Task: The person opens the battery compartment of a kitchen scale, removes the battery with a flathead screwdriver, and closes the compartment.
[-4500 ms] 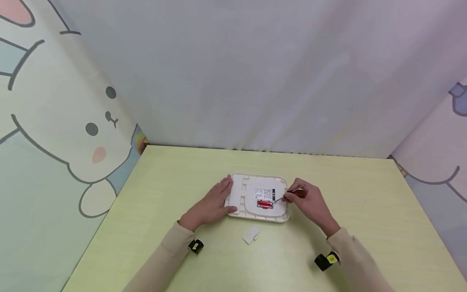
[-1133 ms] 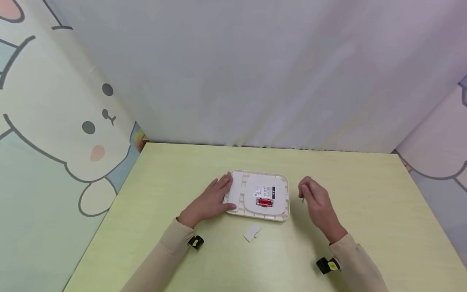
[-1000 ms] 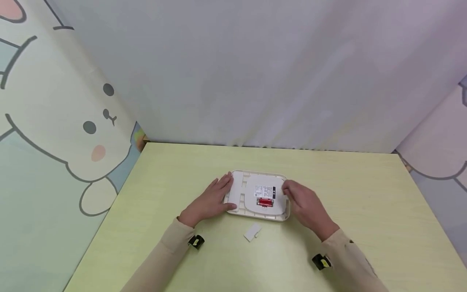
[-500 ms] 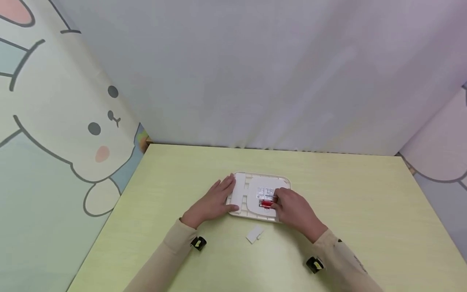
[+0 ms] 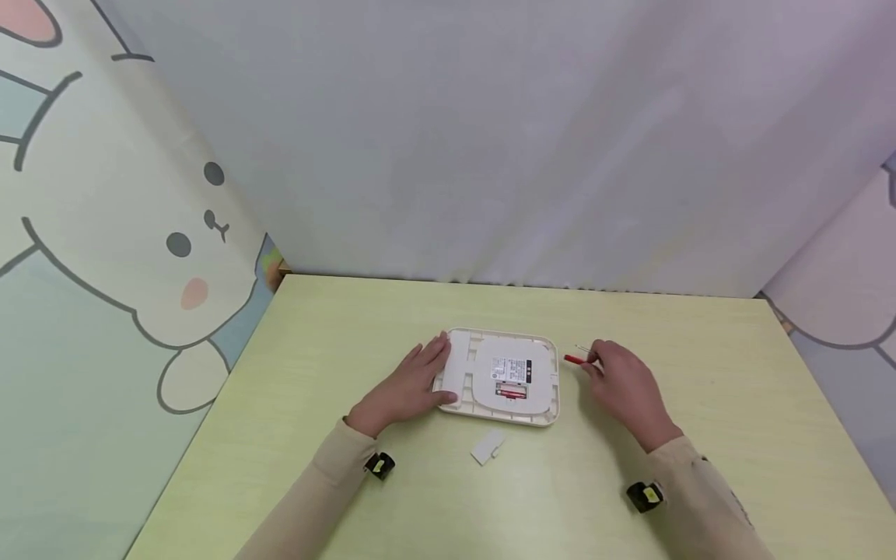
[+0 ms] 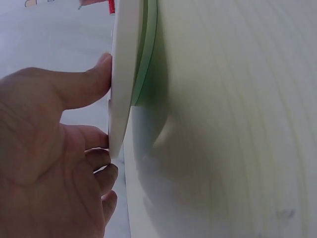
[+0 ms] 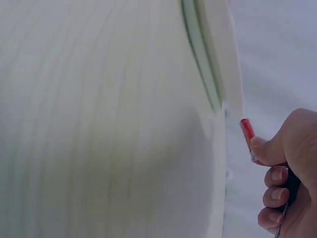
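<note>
Closest on the wood-grained tabletop (image 5: 364, 319) lies a white battery cover (image 5: 484, 448). Beyond, short of the far edge, the outspread left hand (image 5: 404, 395) rests on a rounded white plastic device (image 5: 484, 385), one red battery (image 5: 511, 393) in its recess. The right hand (image 5: 628, 393) pinches another cylindrical battery (image 5: 574, 359); its wrist view reveals a dark-handled tool (image 7: 292, 187) under curled fingers, and a green layer (image 7: 202, 54) beneath the device.

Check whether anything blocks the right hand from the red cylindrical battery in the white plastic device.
Nothing visible: the red cylindrical battery lies uncovered in the white plastic device. The right hand holds another red battery and a slim metal tool.
</note>
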`<state>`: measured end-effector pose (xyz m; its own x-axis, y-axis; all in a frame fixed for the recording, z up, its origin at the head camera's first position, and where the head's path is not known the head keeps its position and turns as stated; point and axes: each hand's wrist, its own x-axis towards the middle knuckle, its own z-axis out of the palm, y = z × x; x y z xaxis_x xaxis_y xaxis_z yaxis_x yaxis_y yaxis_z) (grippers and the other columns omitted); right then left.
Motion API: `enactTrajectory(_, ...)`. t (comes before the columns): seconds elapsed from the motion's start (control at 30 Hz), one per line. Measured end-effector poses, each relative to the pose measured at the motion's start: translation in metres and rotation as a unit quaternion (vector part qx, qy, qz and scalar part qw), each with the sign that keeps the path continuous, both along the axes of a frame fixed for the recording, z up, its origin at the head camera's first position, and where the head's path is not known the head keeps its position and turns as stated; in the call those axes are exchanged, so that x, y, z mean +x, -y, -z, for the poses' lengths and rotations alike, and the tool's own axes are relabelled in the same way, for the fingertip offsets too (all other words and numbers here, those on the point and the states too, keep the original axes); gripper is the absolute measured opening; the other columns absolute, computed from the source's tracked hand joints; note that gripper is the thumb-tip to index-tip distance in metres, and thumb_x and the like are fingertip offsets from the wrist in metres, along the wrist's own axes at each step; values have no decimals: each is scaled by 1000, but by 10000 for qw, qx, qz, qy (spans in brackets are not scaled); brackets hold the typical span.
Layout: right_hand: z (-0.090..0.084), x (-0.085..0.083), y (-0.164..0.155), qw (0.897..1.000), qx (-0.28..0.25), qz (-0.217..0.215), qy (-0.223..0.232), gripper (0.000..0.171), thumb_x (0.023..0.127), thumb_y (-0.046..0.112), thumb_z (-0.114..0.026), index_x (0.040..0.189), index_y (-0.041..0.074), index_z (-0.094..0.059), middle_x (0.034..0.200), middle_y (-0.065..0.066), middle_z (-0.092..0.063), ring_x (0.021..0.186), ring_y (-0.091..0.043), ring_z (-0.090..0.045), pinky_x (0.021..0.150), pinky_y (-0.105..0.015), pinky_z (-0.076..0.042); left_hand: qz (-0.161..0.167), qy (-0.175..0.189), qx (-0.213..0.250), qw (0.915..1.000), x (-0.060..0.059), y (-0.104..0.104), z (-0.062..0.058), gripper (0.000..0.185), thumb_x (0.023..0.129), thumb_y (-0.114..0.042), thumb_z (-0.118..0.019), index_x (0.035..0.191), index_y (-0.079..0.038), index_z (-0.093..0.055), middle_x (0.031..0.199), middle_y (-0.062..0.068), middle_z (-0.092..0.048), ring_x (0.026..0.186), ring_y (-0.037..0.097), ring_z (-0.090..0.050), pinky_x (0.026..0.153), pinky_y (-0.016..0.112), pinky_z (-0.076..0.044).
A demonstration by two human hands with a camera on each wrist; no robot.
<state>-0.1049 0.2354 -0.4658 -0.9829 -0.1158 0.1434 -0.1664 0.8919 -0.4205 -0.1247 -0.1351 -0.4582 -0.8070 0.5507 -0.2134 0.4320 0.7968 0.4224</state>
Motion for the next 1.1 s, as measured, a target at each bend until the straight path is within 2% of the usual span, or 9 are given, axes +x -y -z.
enactTrajectory(0.13, 8, -1, -17, 9999, 126, 110, 1, 8, 95, 5, -73, 95, 2, -66, 92, -14, -70, 78, -29, -63, 70, -52, -56, 2, 5, -11, 10000, 0, 1, 0, 94, 104, -47, -63, 168, 0, -14, 179, 10, -5, 167, 23, -7, 137, 47, -8)
enactTrajectory(0.43, 19, -3, -28, 9997, 89, 91, 193, 9, 96, 9, -72, 98, 2, -67, 88, -12, -65, 73, -25, -57, 70, -47, -52, -7, 36, 17, 10000, -3, 1, -1, 94, 104, -47, -63, 168, -1, -12, 179, 9, -3, 167, 23, -5, 137, 47, -6)
enactTrajectory(0.63, 15, -1, -28, 9995, -56, 175, 244, 19, 106, 11, -55, 107, -2, -69, 94, -16, -64, 80, -28, -56, 73, -47, -49, -26, 78, 3, 10000, -2, 1, 0, 94, 104, -46, -63, 168, -1, -12, 179, 9, -3, 167, 23, -5, 137, 46, -6)
enactTrajectory(0.7, 11, 1, -26, 9996, -175, 191, 67, 23, 108, 11, -52, 108, -2, -71, 96, -17, -66, 83, -31, -58, 75, -49, -48, -33, 83, -11, 10000, -2, 1, 0, 94, 104, -47, -63, 168, -1, -12, 179, 9, -3, 167, 23, -5, 137, 46, -6)
enactTrajectory(0.83, -6, 6, -16, 9972, -363, 162, -641, 22, 107, 11, -58, 104, 2, -78, 90, -14, -75, 87, -38, -62, 79, -54, -45, -42, 107, -5, 9999, -1, 0, 0, 93, 104, -47, -63, 168, 0, -13, 179, 9, -3, 167, 23, -5, 137, 46, -6)
enactTrajectory(0.9, -18, 8, -10, 9943, -599, 134, -870, 21, 107, 11, -60, 103, 4, -79, 87, -12, -77, 85, -35, -62, 78, -49, -44, -38, 92, -12, 10000, 0, 0, -1, 93, 104, -47, -63, 168, 0, -13, 179, 9, -3, 167, 23, -5, 137, 46, -7)
enactTrajectory(1.0, -35, 10, -3, 9853, -1602, -41, -592, 25, 110, 15, -56, 105, 5, -77, 89, -11, -76, 80, -28, -62, 73, -35, -47, -19, 73, 20, 10000, 0, -1, -1, 93, 104, -46, -62, 168, 0, -13, 179, 9, -4, 167, 24, -5, 137, 46, -7)
enactTrajectory(1.1, -44, 10, 4, 9583, -2839, -324, -26, 30, 113, 19, -50, 107, 3, -74, 98, -9, -75, 78, -18, -66, 67, -23, -53, 12, 83, 57, 9999, 0, 0, -1, 92, 105, -46, -62, 168, 0, -13, 179, 10, -3, 167, 24, -5, 137, 46, -6)
